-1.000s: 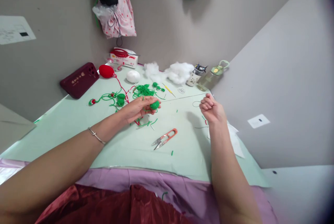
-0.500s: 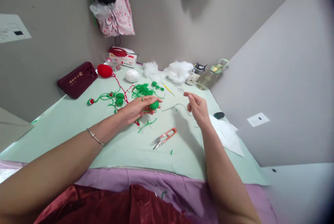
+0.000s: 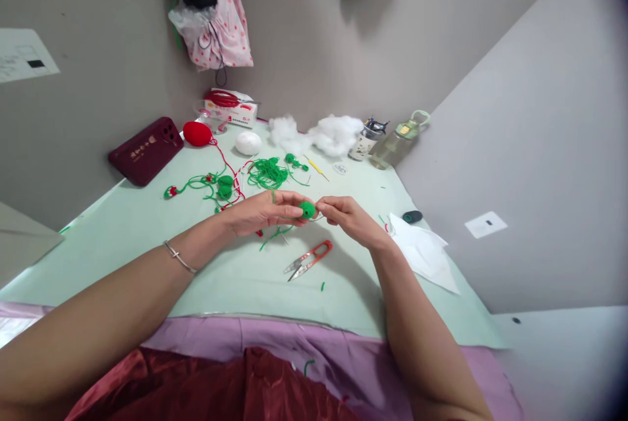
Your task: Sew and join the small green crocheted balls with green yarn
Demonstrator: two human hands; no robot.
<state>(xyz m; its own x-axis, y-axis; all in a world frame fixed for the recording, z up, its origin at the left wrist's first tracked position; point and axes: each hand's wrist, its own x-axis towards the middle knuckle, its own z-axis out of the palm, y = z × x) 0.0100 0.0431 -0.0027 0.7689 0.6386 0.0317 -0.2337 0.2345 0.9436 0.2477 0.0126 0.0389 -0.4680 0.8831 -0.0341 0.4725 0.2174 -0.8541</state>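
Note:
Between the thumb and fingers of my left hand (image 3: 279, 208) is a small green crocheted ball (image 3: 307, 210) with a dark spot on its near side. My right hand (image 3: 346, 215) is closed in a pinch right beside the ball. A thin dark thread (image 3: 316, 219) loops just under those fingertips. What the pinch holds is too small to make out. Below the hands, orange-handled thread snips (image 3: 310, 259) lie on the table, blades to the left. Green yarn scraps (image 3: 276, 236) lie partly under my left hand.
Behind my hands lie a tangle of green yarn (image 3: 268, 173), a yellow crochet hook (image 3: 316, 168) and white stuffing (image 3: 336, 134). A red yarn ball (image 3: 197, 134) and dark red phone (image 3: 146, 151) are at left. A bottle (image 3: 394, 144), black spool (image 3: 412, 216) and white sheet (image 3: 426, 254) are at right.
My right hand has come left and down to the green ball, and the thread no longer stretches across the table. The left hand has shifted slightly right and turned the ball.

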